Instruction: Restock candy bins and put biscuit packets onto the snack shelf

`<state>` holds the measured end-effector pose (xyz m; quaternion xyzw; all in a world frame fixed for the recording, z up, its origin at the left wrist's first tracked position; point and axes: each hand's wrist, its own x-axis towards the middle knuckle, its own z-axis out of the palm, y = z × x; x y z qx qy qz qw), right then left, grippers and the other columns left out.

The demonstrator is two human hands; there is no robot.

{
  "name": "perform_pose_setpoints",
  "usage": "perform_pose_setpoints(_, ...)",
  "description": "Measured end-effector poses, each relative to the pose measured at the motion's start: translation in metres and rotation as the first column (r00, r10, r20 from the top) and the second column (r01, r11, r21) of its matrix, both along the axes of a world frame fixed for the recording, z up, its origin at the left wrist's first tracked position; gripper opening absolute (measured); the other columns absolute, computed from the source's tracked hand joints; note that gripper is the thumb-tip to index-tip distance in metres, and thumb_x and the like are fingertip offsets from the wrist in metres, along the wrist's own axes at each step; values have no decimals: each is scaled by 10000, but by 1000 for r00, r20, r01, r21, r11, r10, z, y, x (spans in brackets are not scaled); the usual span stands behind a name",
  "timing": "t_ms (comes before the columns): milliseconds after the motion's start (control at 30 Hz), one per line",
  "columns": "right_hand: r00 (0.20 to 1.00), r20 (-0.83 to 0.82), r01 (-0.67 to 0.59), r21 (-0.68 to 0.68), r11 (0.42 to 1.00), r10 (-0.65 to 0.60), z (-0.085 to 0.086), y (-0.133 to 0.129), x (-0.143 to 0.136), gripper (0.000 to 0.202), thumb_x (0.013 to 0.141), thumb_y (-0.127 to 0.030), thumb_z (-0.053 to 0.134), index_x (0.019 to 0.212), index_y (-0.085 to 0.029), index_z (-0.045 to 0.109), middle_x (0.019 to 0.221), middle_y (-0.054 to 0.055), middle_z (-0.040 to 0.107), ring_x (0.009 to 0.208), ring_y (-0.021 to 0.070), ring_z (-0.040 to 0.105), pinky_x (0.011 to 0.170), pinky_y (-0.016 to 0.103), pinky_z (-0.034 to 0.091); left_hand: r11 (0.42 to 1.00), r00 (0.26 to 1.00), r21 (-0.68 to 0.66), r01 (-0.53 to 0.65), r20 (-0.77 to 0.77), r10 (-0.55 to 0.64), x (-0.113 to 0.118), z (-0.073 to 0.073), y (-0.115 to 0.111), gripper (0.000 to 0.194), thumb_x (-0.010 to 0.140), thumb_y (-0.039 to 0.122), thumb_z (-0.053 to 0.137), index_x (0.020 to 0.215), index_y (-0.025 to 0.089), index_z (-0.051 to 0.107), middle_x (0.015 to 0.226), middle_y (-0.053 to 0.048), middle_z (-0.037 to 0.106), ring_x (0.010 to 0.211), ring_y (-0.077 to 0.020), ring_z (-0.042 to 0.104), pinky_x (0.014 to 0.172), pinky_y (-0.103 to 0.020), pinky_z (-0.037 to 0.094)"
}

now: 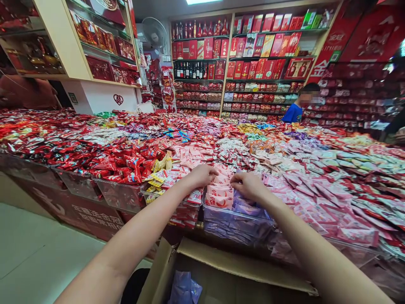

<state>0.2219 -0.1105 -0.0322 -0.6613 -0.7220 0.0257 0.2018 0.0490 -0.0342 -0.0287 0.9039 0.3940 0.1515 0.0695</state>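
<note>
A row of small pink packets (220,197) stands on end in a clear plastic bin at the front of the counter. My left hand (204,175) curls over the left side of this row, its fingers bent against the packets. On the other side, my right hand (248,185) pinches at the row's right edge with thumb and fingertips. Exactly what lies between the fingers is partly hidden. Purple packets (234,226) fill the bin below the pink ones and show under my right hand. In the open cardboard box (247,266) below lie a few purple packets (183,285).
Heaps of red packets (126,162) lie to the left, pink packets (329,207) to the right. Clear bin walls (122,194) line the counter's front edge. A person in a blue shirt (293,113) is behind the counter, before shelves of red boxes (262,69).
</note>
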Motion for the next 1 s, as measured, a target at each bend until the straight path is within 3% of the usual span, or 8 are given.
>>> perform_pose_setpoints(133, 999, 40, 6, 51, 999, -8, -5, 4, 2, 231, 817, -225, 484, 929, -216, 686, 959, 64, 689, 874, 195, 598, 744, 268, 394, 997, 998, 55, 58, -10, -58, 5, 1, 2, 350, 819, 203, 420, 1123, 230, 591, 1157, -31, 616, 1050, -158, 546, 893, -249, 389)
perform_pose_setpoints(233, 988, 149, -32, 49, 998, 24, -8, 9, 2, 250, 841, -246, 461, 938, -212, 689, 981, 88, 678, 928, 220, 578, 819, 309, 363, 996, 996, 55, 73, -53, -70, 6, 5, 2, 266, 810, 214, 428, 940, 210, 660, 1016, -50, 663, 991, -181, 569, 884, -275, 390)
perform_pose_setpoints(367, 980, 198, -33, 12, 999, 30, -8, 11, 2, 274, 857, -256, 439, 932, -187, 693, 983, 103, 674, 942, 230, 568, 844, 333, 344, 997, 994, 36, 61, -98, -58, 1, 11, -2, 296, 838, 237, 368, 809, 179, 657, 893, -70, 679, 881, -194, 599, 806, -283, 415)
perform_pose_setpoints(633, 990, 138, 7, 60, 998, -15, -8, 1, 3, 301, 850, -187, 406, 955, -179, 688, 1061, 110, 647, 1013, 227, 548, 887, 338, 343, 1000, 991, -6, 2, -131, -3, -5, 12, -23, 329, 881, 310, 300, 994, 164, 572, 963, -102, 663, 860, -217, 607, 773, -320, 423)
perform_pose_setpoints(767, 984, 130, 117, 62, 991, -124, -9, 2, -2, 254, 827, -255, 467, 917, -211, 700, 1085, 117, 625, 1042, 285, 507, 877, 416, 346, 1000, 994, 7, 4, -108, -3, -3, 11, -28, 349, 885, 285, 297, 1091, 149, 544, 990, -115, 655, 890, -223, 598, 787, -335, 427)
perform_pose_setpoints(867, 981, 117, 150, 41, 988, -154, -8, 4, -4, 242, 817, -291, 490, 935, -238, 694, 1104, 107, 614, 1062, 318, 479, 862, 458, 344, 996, 996, 44, 73, -60, -70, -2, 10, -22, 356, 865, 193, 343, 1164, 209, 537, 1134, -65, 611, 1043, -182, 538, 896, -299, 381)
perform_pose_setpoints(1000, 996, 60, 60, 44, 997, -62, -7, 5, 1, 217, 805, -251, 511, 916, -220, 695, 1035, 91, 647, 993, 240, 535, 862, 362, 364, 982, 982, 37, 188, -34, -186, 0, 10, -12, 227, 804, 223, 503, 943, 219, 682, 999, -27, 662, 974, -156, 566, 874, -238, 395)
